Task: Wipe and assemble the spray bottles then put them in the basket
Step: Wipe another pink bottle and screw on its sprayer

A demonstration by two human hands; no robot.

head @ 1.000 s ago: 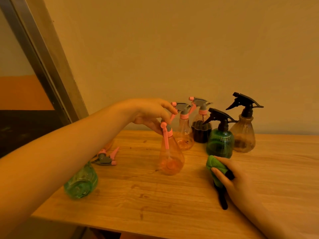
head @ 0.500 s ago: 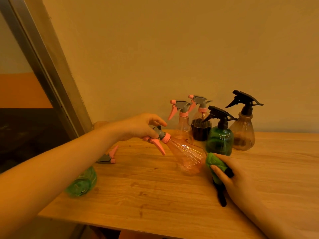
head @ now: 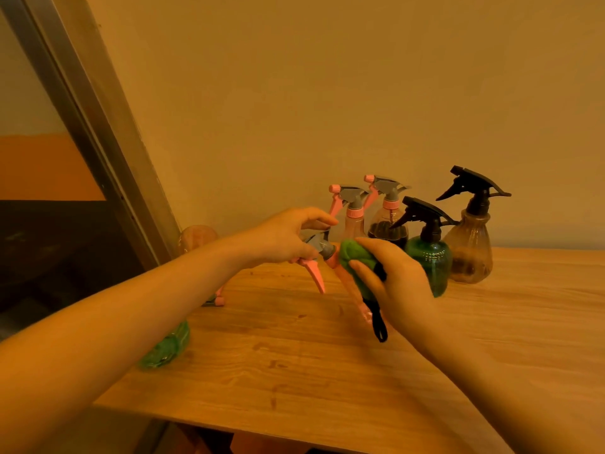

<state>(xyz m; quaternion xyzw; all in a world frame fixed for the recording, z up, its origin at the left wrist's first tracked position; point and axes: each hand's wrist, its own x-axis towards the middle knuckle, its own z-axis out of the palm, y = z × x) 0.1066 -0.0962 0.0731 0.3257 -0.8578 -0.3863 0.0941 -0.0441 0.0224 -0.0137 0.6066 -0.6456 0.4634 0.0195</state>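
pink bottle (head: 352,283) tilted, contents unclear, both hands holding.

A clear pink spray bottle (head: 355,291) with a grey-and-pink trigger head is held tilted above the table, head up and to the left, a green cloth (head: 355,267) pressed on its body. Four assembled bottles (head: 429,253) stand upright at the table's far edge. A headless green bottle (head: 167,347) lies near the left edge.

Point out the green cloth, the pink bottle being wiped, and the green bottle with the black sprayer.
green cloth (head: 355,263), head view, on the bunched cloth above the fingers
pink bottle (head: 330,258), head view, on its pink collar
green bottle with black sprayer (head: 429,253), head view, on the green body's shoulder
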